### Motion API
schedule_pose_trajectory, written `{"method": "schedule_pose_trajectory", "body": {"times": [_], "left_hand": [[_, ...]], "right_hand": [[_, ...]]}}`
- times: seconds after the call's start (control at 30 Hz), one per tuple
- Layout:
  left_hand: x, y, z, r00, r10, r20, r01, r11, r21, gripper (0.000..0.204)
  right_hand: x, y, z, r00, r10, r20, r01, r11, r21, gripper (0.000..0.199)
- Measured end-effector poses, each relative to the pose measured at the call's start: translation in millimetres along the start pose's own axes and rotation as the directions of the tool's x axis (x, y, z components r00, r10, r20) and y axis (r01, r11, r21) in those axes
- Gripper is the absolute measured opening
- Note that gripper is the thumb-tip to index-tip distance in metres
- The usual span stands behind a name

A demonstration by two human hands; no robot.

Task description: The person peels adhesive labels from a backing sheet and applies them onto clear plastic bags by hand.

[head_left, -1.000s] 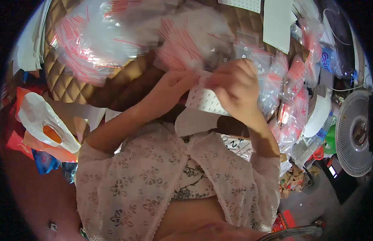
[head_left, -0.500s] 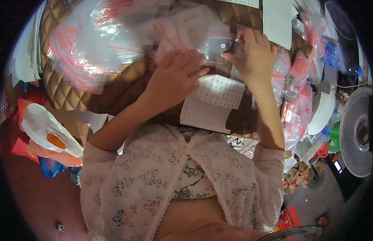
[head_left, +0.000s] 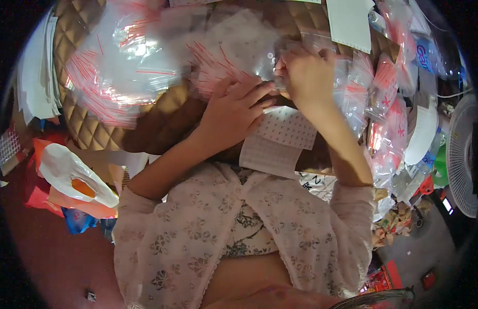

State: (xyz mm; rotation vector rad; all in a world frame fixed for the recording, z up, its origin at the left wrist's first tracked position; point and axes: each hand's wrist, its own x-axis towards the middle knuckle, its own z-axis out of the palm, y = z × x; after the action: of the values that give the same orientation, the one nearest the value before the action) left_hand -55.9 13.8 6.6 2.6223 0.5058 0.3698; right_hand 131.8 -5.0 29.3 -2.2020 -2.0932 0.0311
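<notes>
A small clear plastic bag (head_left: 268, 61) with little white round spots lies before me at the far side of the sticker sheet. My right hand (head_left: 308, 77) is over its right part, fingers curled and pressed together; what they pinch, if anything, is hidden. My left hand (head_left: 234, 113) lies at the near left edge of the bag, fingers stretched and somewhat apart, palm down. Its thumb is hidden. Below the hands rests a folded white sheet (head_left: 290, 127) printed with rows of small black letters.
A pile of clear zip bags (head_left: 141, 72) with red strips covers the left of the brown quilted tabletop (head_left: 87, 123). More zip bags (head_left: 218, 62) lie beyond my left hand. Packed bags (head_left: 391, 108) crowd the right edge, with a fan (head_left: 463, 154) beyond. A carrier bag (head_left: 69, 170) hangs at left.
My right hand has moved left and its fingers have closed from a spread thumb and forefinger. My left hand has shifted slightly right, its fingers straighter.
</notes>
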Motion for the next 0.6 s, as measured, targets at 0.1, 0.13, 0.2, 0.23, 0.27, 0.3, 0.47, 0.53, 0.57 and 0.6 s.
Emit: {"method": "schedule_pose_trajectory", "body": {"times": [0.1,0.13,0.2,0.23,0.27,0.3,0.47,0.53,0.57,0.6], "left_hand": [[-0.3,1.3,-4.5,0.998,-0.035,0.043,0.038,0.997,-0.068,0.026],[1.4,3.3,-9.2,0.999,-0.012,0.045,0.015,0.998,-0.061,0.026],[2.9,9.6,-21.9,0.990,-0.054,-0.133,0.030,0.984,-0.176,0.023],[-0.5,11.5,-25.9,0.990,-0.038,-0.134,0.016,0.986,-0.165,0.023],[-5.7,11.7,-29.5,0.982,-0.117,-0.151,0.064,0.946,-0.318,0.021],[-10.5,11.0,-32.2,0.968,-0.197,-0.154,0.105,0.879,-0.465,0.019],[-17.2,15.9,-30.9,0.756,-0.637,0.148,0.441,0.331,-0.834,0.009],[-10.9,23.3,-31.3,0.719,-0.690,0.084,0.356,0.262,-0.897,0.013],[-11.6,25.2,-28.9,0.749,-0.663,-0.006,0.330,0.380,-0.864,0.012],[-12.7,26.2,-26.9,0.776,-0.623,-0.094,0.297,0.493,-0.818,0.012]], "right_hand": [[4.7,2.6,-4.1,0.993,0.012,0.119,-0.004,0.998,-0.068,0.014],[5.7,5.3,-3.5,0.998,0.028,0.053,-0.027,0.999,-0.032,0.017],[3.7,8.5,-9.6,0.997,0.065,-0.029,-0.065,0.998,-0.001,0.020],[2.6,10.6,-16.5,0.982,0.133,0.131,-0.142,0.988,0.060,0.021],[0.0,13.2,-22.1,0.939,0.184,0.291,-0.224,0.968,0.111,0.023],[-8.9,18.8,-20.5,0.942,0.192,0.276,-0.231,0.966,0.115,0.023],[-66.0,15.8,-44.9,0.952,-0.105,0.286,-0.264,0.185,0.947,0.036],[-81.9,1.3,-40.5,0.967,-0.021,0.254,-0.242,0.233,0.942,0.039],[-87.0,-5.1,-41.7,0.972,-0.005,0.237,-0.229,0.224,0.947,0.039],[-91.5,-10.6,-43.7,0.967,0.094,0.238,-0.255,0.288,0.923,0.040]]}}
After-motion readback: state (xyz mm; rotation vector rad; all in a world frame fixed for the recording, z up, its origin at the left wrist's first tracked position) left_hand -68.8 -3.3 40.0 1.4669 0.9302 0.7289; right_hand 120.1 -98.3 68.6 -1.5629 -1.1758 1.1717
